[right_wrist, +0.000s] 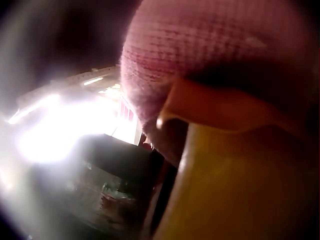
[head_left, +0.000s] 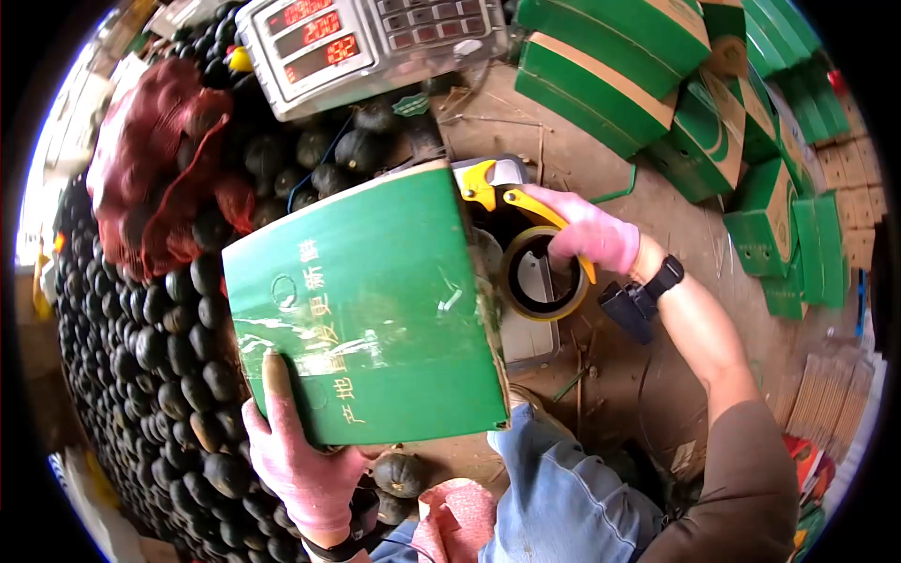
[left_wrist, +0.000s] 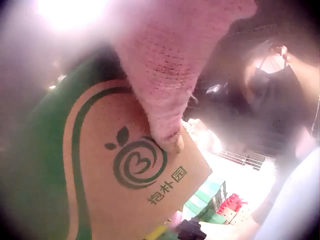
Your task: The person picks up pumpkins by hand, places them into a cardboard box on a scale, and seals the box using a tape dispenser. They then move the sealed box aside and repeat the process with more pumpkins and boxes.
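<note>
A green cardboard box with white Chinese characters and strips of clear tape sits tilted before the body. My left hand, in a pink glove, grips its near left edge, one finger lying on the green face. In the left wrist view, a gloved digit presses on the box's brown side, beside a green spiral logo. My right hand, also gloved, holds a yellow tape dispenser with a large roll of tape at the box's right edge. Close in the right wrist view is the dispenser's yellow part.
A scale with red digits stands at the back. Dark green squashes cover the left floor, with a red mesh sack above them. Green boxes are stacked at back right, flattened cardboard at far right.
</note>
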`<state>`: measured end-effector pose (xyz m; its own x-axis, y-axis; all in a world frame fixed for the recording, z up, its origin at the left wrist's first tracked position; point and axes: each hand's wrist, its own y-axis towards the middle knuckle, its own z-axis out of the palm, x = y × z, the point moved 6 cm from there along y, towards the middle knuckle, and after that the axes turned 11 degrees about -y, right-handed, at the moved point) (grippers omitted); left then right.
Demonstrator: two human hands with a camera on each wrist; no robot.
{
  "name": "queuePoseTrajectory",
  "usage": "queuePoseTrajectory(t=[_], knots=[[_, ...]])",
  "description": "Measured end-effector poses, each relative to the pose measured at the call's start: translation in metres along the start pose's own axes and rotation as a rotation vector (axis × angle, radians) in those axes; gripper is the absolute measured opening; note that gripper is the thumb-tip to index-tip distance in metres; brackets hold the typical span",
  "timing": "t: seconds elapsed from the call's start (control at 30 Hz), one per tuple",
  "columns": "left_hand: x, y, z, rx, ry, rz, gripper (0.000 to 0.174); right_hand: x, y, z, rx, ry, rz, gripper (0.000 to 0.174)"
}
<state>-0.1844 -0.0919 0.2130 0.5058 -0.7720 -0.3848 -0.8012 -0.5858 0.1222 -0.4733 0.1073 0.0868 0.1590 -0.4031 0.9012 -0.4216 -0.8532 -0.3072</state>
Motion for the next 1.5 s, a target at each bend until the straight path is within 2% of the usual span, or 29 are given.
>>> queuePoseTrajectory(t=[0.07, 0.1, 0.17, 0.2, 0.3, 0.4, 0.5, 0.53, 0.57, 0.6, 0.63, 0.67, 0.7, 0.73, 0.83, 0.87, 0.9, 0.93, 1.0, 1.03, 1.13, 1.2, 1.23, 1.27, 1.33, 1.37, 1.43, 1.47, 1.5], knots=[[-0.012, -0.001, 0.002, 0.059, -0.002, -0.082, 0.119, -0.011, -0.017, 0.007, -0.067, -0.155, -0.092, 0.082], [-0.018, -0.006, 0.003, 0.017, 0.005, -0.082, 0.118, -0.025, -0.049, 0.021, 0.069, -0.103, 0.006, 0.083], [-0.028, -0.015, 0.005, -0.065, -0.005, -0.083, 0.116, -0.027, -0.111, 0.064, 0.087, 0.058, -0.076, 0.086], [-0.033, -0.022, 0.01, -0.058, -0.003, -0.097, 0.116, -0.027, -0.13, 0.077, 0.012, 0.04, 0.051, 0.088], [-0.045, -0.04, 0.014, -0.225, -0.149, -0.102, 0.115, -0.035, -0.154, 0.088, -0.099, 0.166, 0.101, 0.09], [-0.037, -0.056, 0.011, -0.174, -0.15, -0.16, 0.115, -0.028, -0.149, 0.089, -0.202, 0.202, 0.115, 0.089], [-0.03, -0.061, 0.006, 0.02, -0.125, 0.139, 0.111, -0.039, -0.121, 0.069, -0.377, 0.083, -0.043, 0.09], [-0.022, -0.057, 0.003, 0.109, -0.036, 0.267, 0.107, -0.028, -0.102, 0.056, -0.326, 0.17, 0.121, 0.088], [-0.024, -0.043, -0.009, 0.09, 0.205, 0.508, 0.103, -0.045, -0.082, 0.043, -0.464, -0.076, -0.085, 0.084], [-0.021, -0.026, -0.015, 0.003, 0.324, 0.55, 0.103, -0.038, -0.049, 0.031, -0.317, 0.203, -0.04, 0.08], [-0.021, -0.004, -0.015, 0.009, 0.35, 0.575, 0.104, -0.018, -0.024, 0.018, -0.156, 0.07, 0.061, 0.077], [-0.024, 0.013, -0.014, 0.016, 0.377, 0.6, 0.105, -0.012, 0.005, 0.015, -0.153, 0.137, -0.143, 0.076], [-0.017, 0.02, -0.003, 0.022, 0.135, 0.531, 0.106, -0.017, 0.018, 0.012, -0.097, 0.149, -0.134, 0.078], [-0.007, 0.022, 0.009, 0.028, -0.109, 0.453, 0.108, -0.008, 0.022, 0.01, -0.04, 0.158, -0.122, 0.08], [-0.034, 0.013, 0.016, -0.027, -0.094, 0.395, 0.111, -0.029, -0.043, 0.045, 0.161, -0.145, 0.074, 0.086], [-0.04, 0.009, 0.019, -0.102, -0.115, 0.327, 0.111, -0.036, -0.078, 0.065, 0.124, -0.011, -0.208, 0.091], [-0.045, 0.003, 0.022, -0.165, -0.093, 0.319, 0.115, -0.031, -0.116, 0.087, 0.115, 0.293, -0.125, 0.096], [-0.054, -0.004, 0.027, -0.14, -0.036, 0.282, 0.122, -0.034, -0.141, 0.102, 0.103, 0.069, -0.085, 0.094], [-0.084, -0.016, 0.04, -0.265, -0.332, 0.138, 0.13, -0.031, -0.134, 0.114, -0.138, 0.186, 0.071, 0.084], [-0.092, -0.025, 0.049, -0.285, -0.502, 0.15, 0.136, -0.037, -0.127, 0.107, -0.219, 0.106, 0.013, 0.082], [-0.117, -0.038, 0.041, 0.073, -0.061, 0.372, 0.137, -0.034, -0.098, 0.051, -0.251, 0.449, 0.161, 0.083], [-0.102, -0.006, 0.027, 0.1, 0.153, 0.455, 0.125, -0.055, -0.068, 0.017, -0.291, 0.348, 0.032, 0.081], [-0.098, 0.016, 0.026, 0.075, 0.257, 0.487, 0.118, -0.058, -0.048, -0.001, -0.438, -0.051, -0.282, 0.079], [-0.099, 0.036, 0.031, 0.05, 0.361, 0.506, 0.112, -0.044, -0.049, -0.008, -0.443, -0.058, -0.293, 0.079], [-0.109, 0.057, 0.042, -0.054, 0.206, 0.55, 0.102, -0.037, -0.049, -0.005, -0.224, 0.275, 0.052, 0.079], [-0.116, 0.061, 0.041, -0.054, 0.296, 0.496, 0.099, -0.032, -0.06, 0.002, -0.163, 0.167, 0.104, 0.081], [-0.122, 0.067, 0.043, -0.075, 0.265, 0.44, 0.099, -0.025, -0.109, 0.033, -0.069, 0.317, 0.065, 0.083], [-0.126, 0.067, 0.045, -0.1, 0.27, 0.418, 0.099, -0.025, -0.124, 0.052, -0.092, 0.106, -0.134, 0.089], [-0.132, 0.065, 0.047, -0.119, 0.313, 0.407, 0.098, -0.012, -0.129, 0.073, 0.032, 0.141, 0.023, 0.088]])
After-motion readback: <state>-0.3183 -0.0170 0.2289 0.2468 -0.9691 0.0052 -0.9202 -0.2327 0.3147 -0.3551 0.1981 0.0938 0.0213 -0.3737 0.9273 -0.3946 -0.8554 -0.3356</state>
